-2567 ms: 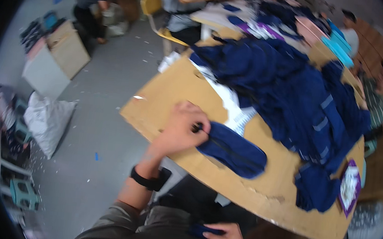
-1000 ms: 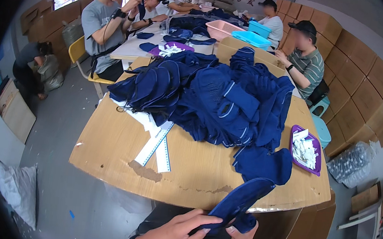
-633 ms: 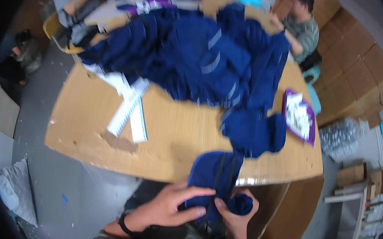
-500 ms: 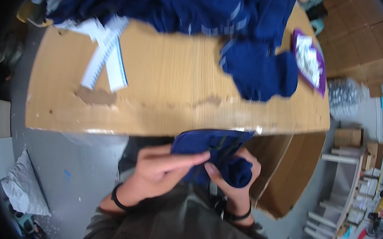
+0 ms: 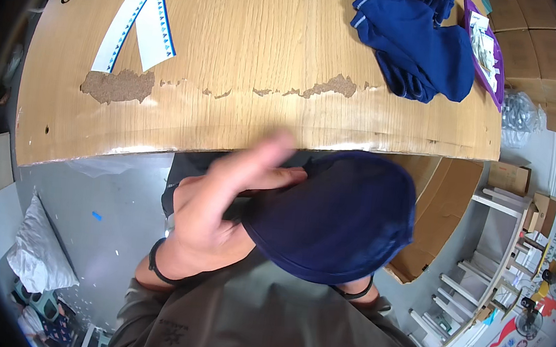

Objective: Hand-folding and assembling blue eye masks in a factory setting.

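Head view: noted navy oval fabric piece (image 5: 337, 223) just on wearer's side of bench (image 5: 236, 49). Recorded left hand (image 5: 216, 201) at its left rim with fingers extended, blurred; grip unclear. Found right hand (image 5: 355, 285) mostly hidden behind it; could not tell its fingers' state.

Right hand out of my sight

I get only its wrist (image 5: 356, 286); the navy oval (image 5: 334, 216) hides the grip. A raised finger (image 5: 272, 151) of the left hand (image 5: 216, 211) blurs. The top edge crops the counter (image 5: 250, 44) and blue cloth (image 5: 423, 54) at upper right.
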A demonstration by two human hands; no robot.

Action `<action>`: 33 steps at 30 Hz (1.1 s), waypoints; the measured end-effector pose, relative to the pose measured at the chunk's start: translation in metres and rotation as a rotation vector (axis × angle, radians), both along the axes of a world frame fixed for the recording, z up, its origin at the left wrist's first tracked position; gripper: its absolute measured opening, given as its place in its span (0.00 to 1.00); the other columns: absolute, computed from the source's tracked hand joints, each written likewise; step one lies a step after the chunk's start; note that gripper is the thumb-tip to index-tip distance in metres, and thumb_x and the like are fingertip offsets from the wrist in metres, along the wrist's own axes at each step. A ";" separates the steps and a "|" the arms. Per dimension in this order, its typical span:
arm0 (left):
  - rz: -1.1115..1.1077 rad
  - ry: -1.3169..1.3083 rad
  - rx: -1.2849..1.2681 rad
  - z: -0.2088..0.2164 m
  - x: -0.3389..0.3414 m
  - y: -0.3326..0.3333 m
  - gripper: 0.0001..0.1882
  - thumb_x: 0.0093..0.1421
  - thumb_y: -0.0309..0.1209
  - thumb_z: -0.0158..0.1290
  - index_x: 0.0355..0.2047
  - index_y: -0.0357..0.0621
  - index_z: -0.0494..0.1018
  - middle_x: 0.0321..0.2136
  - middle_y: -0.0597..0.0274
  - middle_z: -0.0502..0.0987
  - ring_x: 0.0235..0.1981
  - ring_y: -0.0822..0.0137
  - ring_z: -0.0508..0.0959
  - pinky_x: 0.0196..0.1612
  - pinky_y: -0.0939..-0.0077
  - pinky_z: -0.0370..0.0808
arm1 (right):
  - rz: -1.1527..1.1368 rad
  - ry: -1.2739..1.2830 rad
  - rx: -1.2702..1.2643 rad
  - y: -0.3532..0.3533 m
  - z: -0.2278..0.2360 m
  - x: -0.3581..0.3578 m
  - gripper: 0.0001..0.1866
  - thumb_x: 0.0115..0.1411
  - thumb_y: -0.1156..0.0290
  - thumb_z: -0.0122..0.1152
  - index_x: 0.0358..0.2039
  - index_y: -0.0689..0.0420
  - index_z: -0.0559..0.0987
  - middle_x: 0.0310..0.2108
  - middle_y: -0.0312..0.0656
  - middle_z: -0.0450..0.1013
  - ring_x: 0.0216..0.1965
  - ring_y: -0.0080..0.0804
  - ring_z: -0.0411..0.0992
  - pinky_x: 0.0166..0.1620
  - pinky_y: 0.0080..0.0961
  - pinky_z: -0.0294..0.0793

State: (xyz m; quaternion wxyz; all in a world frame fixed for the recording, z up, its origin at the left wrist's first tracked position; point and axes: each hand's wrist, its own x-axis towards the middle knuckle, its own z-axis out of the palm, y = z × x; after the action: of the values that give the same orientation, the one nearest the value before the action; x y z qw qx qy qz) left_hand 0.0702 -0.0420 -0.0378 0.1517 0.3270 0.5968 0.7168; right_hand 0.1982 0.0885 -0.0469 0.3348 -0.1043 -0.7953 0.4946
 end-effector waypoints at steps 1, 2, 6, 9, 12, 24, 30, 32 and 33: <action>-0.077 0.181 -0.042 -0.008 -0.007 -0.001 0.27 0.49 0.23 0.65 0.50 0.32 0.71 0.31 0.54 0.82 0.32 0.62 0.84 0.38 0.77 0.79 | -0.080 0.022 0.012 -0.005 -0.001 -0.006 0.18 0.43 0.69 0.75 0.30 0.66 0.77 0.33 0.52 0.76 0.32 0.38 0.77 0.38 0.25 0.76; -0.154 0.360 -0.088 -0.011 -0.012 -0.004 0.22 0.48 0.23 0.65 0.45 0.35 0.74 0.32 0.54 0.81 0.31 0.60 0.83 0.36 0.77 0.79 | -0.161 0.044 0.020 -0.011 0.002 -0.011 0.19 0.44 0.68 0.75 0.31 0.66 0.77 0.35 0.53 0.76 0.32 0.38 0.78 0.39 0.25 0.76; -0.253 0.316 -0.131 -0.011 -0.009 -0.003 0.18 0.47 0.18 0.59 0.40 0.37 0.71 0.37 0.50 0.76 0.32 0.54 0.79 0.31 0.72 0.76 | -0.180 -0.115 0.011 -0.019 0.010 -0.007 0.18 0.44 0.69 0.74 0.30 0.66 0.77 0.36 0.54 0.77 0.31 0.38 0.78 0.38 0.25 0.76; -0.360 0.211 -0.213 -0.008 -0.009 -0.014 0.18 0.48 0.20 0.57 0.41 0.35 0.69 0.38 0.46 0.74 0.34 0.51 0.78 0.32 0.72 0.76 | -0.071 -0.173 -0.003 -0.017 0.018 -0.005 0.17 0.44 0.69 0.74 0.31 0.65 0.77 0.34 0.52 0.77 0.30 0.40 0.77 0.36 0.26 0.76; -0.388 0.179 -0.158 -0.010 -0.009 -0.010 0.21 0.48 0.25 0.56 0.44 0.31 0.68 0.40 0.44 0.73 0.36 0.49 0.77 0.40 0.68 0.76 | -0.045 -0.127 0.120 -0.012 0.014 -0.002 0.17 0.42 0.69 0.73 0.30 0.64 0.77 0.30 0.49 0.76 0.28 0.39 0.76 0.33 0.26 0.75; -0.317 -0.098 -0.007 -0.012 -0.012 -0.010 0.29 0.63 0.44 0.46 0.48 0.24 0.73 0.37 0.44 0.77 0.38 0.55 0.79 0.49 0.63 0.74 | 0.106 -0.171 -0.044 -0.026 0.019 -0.013 0.23 0.45 0.71 0.75 0.41 0.63 0.77 0.30 0.43 0.78 0.29 0.32 0.79 0.35 0.22 0.76; -0.027 -0.405 -0.059 -0.015 -0.004 -0.029 0.29 0.66 0.45 0.43 0.47 0.24 0.70 0.41 0.50 0.78 0.39 0.64 0.78 0.44 0.71 0.74 | 0.236 -0.265 -0.238 -0.028 0.009 -0.007 0.18 0.43 0.72 0.76 0.34 0.61 0.78 0.29 0.43 0.79 0.28 0.33 0.80 0.33 0.21 0.77; -0.107 -0.547 0.218 -0.024 -0.005 -0.033 0.28 0.67 0.44 0.40 0.50 0.26 0.68 0.45 0.48 0.76 0.45 0.60 0.76 0.50 0.66 0.71 | 0.243 -0.301 -0.274 -0.026 0.010 -0.007 0.19 0.42 0.71 0.77 0.33 0.61 0.78 0.29 0.43 0.79 0.28 0.33 0.80 0.33 0.21 0.77; -0.147 -0.614 0.358 -0.029 -0.005 -0.035 0.27 0.68 0.43 0.39 0.52 0.27 0.67 0.48 0.46 0.74 0.48 0.58 0.75 0.53 0.64 0.70 | 0.327 -0.332 -0.321 -0.024 0.011 -0.008 0.21 0.41 0.70 0.78 0.33 0.61 0.78 0.30 0.43 0.79 0.29 0.34 0.80 0.34 0.22 0.77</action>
State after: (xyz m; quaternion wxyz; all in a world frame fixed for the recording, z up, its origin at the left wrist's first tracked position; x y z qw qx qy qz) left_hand 0.0651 -0.0765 -0.0672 0.3153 0.1602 0.3632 0.8620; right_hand 0.1899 0.0646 -0.0359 0.0948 -0.1058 -0.7571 0.6377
